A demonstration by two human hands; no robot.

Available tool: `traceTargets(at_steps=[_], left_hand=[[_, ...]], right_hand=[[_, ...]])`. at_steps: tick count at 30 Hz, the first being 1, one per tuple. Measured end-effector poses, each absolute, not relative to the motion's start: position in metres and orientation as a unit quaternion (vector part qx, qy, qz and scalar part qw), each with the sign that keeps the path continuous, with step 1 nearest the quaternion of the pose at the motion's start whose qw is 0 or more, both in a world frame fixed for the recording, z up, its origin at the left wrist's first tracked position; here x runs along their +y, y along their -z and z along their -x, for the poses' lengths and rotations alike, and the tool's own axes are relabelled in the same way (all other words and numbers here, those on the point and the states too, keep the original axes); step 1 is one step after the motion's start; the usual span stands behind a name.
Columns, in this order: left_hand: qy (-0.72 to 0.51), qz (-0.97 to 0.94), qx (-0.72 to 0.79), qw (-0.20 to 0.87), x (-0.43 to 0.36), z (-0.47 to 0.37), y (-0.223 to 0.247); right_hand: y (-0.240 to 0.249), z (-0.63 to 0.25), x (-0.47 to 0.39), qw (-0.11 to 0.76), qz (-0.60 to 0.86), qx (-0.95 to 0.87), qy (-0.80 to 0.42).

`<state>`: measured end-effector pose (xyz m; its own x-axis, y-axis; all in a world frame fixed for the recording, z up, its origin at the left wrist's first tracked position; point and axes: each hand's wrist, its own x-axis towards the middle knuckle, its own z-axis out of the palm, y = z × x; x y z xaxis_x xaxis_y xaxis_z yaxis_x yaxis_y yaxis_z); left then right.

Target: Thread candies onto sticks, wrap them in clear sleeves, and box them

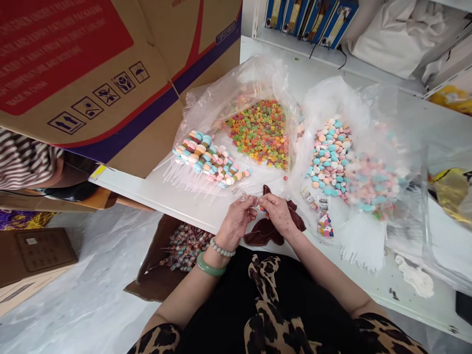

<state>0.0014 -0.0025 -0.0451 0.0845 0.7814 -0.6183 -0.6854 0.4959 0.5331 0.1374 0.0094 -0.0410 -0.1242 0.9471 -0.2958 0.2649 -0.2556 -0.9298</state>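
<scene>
My left hand (238, 219) and my right hand (277, 212) meet over the table's front edge, fingers pinched on a small printed clear wrapper (261, 208). Fingers cover most of it. Below them lies a dark brown cloth (263, 233). Similar printed wrappers (325, 223) lie right of my right hand. Beyond my left hand is a pile of candy skewers (206, 155) in pastel colours, their white sticks (180, 173) pointing toward me. A clear bag of small ring candies (260, 130) lies open behind, and pastel oval candies (330, 157) spill from another bag.
A big printed carton (110, 59) stands at the left. Below the table edge, a brown box (151, 275) holds many filled skewers. White sticks (363, 243) and a clear plastic container (442, 216) are on the right. Blue binders (311, 22) line the back shelf. A person's striped sleeve (27, 160) shows far left.
</scene>
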Motion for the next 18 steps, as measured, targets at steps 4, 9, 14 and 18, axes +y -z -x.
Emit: traceTargets(at_steps=[4, 9, 14, 18], left_hand=[[-0.535, -0.052, 0.471, 0.7, -0.004, 0.003, 0.05], [-0.576, -0.048, 0.466, 0.67, -0.003, 0.009, 0.056], [-0.571, -0.1, 0.47, 0.666, -0.008, 0.015, 0.049], [-0.574, -0.106, 0.477, 0.658, -0.01, 0.045, 0.044]], right_hand=[[0.043, -0.133, 0.01, 0.322, 0.56, -0.51, -0.567], [0.042, -0.122, 0.01, 0.38, 0.53, -0.419, -0.631], [0.039, -0.114, 0.011, 0.347, 0.57, -0.432, -0.606], [0.034, -0.108, 0.015, 0.296, 0.525, -0.507, -0.617]])
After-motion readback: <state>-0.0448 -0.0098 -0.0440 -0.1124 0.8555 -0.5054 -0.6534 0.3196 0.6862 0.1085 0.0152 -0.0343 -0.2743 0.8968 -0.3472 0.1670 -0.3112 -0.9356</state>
